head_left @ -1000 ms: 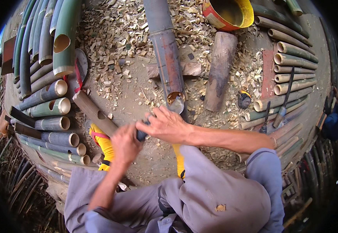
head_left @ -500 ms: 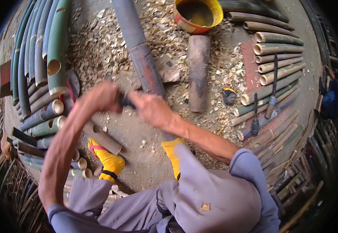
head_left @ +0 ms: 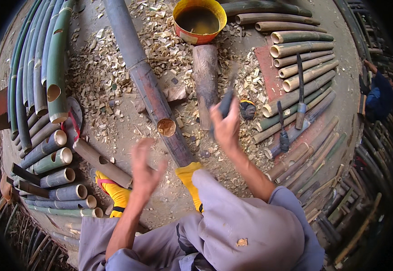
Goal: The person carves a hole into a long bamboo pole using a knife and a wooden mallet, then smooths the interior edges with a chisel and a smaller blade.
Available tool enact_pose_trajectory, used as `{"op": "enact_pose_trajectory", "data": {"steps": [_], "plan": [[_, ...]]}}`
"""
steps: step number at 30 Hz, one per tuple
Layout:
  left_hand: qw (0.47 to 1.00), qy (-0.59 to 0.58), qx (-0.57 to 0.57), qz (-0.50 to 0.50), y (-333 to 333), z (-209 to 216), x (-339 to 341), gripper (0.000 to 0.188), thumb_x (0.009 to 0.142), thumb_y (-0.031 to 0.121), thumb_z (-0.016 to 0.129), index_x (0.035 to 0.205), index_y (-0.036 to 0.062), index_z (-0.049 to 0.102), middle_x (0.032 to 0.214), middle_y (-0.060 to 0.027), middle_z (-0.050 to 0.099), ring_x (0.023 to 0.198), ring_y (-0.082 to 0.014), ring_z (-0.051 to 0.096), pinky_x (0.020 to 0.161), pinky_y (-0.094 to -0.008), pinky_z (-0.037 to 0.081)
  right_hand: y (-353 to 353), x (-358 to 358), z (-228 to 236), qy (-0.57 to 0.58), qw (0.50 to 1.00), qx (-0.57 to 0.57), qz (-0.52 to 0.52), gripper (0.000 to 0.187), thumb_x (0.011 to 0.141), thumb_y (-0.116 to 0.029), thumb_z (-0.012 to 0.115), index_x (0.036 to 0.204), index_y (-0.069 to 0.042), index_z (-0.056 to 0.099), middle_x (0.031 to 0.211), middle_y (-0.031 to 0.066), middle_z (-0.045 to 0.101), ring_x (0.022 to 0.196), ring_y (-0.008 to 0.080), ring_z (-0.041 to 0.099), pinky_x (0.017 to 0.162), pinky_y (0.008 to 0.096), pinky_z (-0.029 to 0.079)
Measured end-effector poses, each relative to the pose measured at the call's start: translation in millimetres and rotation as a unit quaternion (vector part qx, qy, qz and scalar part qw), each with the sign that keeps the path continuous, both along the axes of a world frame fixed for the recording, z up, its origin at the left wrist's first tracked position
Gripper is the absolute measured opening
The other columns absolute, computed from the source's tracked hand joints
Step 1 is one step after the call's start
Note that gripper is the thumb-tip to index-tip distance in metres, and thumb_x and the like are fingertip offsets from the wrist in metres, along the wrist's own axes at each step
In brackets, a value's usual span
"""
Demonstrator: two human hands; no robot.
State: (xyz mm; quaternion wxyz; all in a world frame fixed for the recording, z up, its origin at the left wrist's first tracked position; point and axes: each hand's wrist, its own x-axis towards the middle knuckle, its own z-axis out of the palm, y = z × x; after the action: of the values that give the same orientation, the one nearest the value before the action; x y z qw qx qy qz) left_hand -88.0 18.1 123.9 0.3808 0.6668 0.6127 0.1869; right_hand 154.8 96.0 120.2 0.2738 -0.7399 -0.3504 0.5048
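Observation:
A dark-handled bladed tool is gripped in my right hand, its thin blade pointing up and blurred by motion. My left hand, also blurred, is raised with fingers apart and holds nothing. Between the hands a long grey bamboo pole slants from the far left towards me. An oval hole with a pale brown inside shows near its close end. My yellow-covered right foot presses against that end. Left of my left hand lies a short bamboo piece with a hole cut in it.
Wood chips cover the ground. A yellow and red bucket of dark liquid stands behind a log. Bamboo tubes lie in rows on both sides. Two bladed tools rest at right, beside a tape measure. Another person is far right.
My hands were close together over the pole around a dark handle. They have parted: the right carries the tool rightwards, the left is empty and nearer me. The hole in the pole is uncovered.

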Motion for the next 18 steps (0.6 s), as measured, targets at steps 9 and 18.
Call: {"op": "enact_pose_trajectory", "data": {"steps": [9, 18], "plan": [[0.826, 0.389, -0.013, 0.408, -43.2, -105.1, -128.2, 0.093, 0.064, 0.021, 0.082, 0.14, 0.0055, 0.03, 0.131, -0.0235, 0.04, 0.125, -0.0404, 0.036, 0.104, -0.0494, 0.031, 26.6, 111.7, -102.5, -0.382, 0.92, 0.075, -0.047, 0.076, 0.085, -0.019, 0.059, 0.146, 0.003, 0.019, 0.13, 0.0311, 0.042, 0.111, 0.0449, 0.044, 0.1, 0.0497, 0.034], [0.838, -0.099, -0.089, 0.53, -12.5, -77.5, -123.3, 0.092, 0.056, 0.009, 0.07, 0.138, -0.0015, 0.03, 0.102, -0.018, 0.057, 0.085, -0.0307, 0.059, 0.077, -0.0389, 0.051, 19.8, 124.3, -107.7, -0.456, 0.882, 0.114, -0.029, 0.078, 0.082, -0.031, 0.068, 0.142, 0.002, 0.03, 0.13, 0.0284, 0.047, 0.115, 0.0461, 0.045, 0.101, 0.0491, 0.033]]}}
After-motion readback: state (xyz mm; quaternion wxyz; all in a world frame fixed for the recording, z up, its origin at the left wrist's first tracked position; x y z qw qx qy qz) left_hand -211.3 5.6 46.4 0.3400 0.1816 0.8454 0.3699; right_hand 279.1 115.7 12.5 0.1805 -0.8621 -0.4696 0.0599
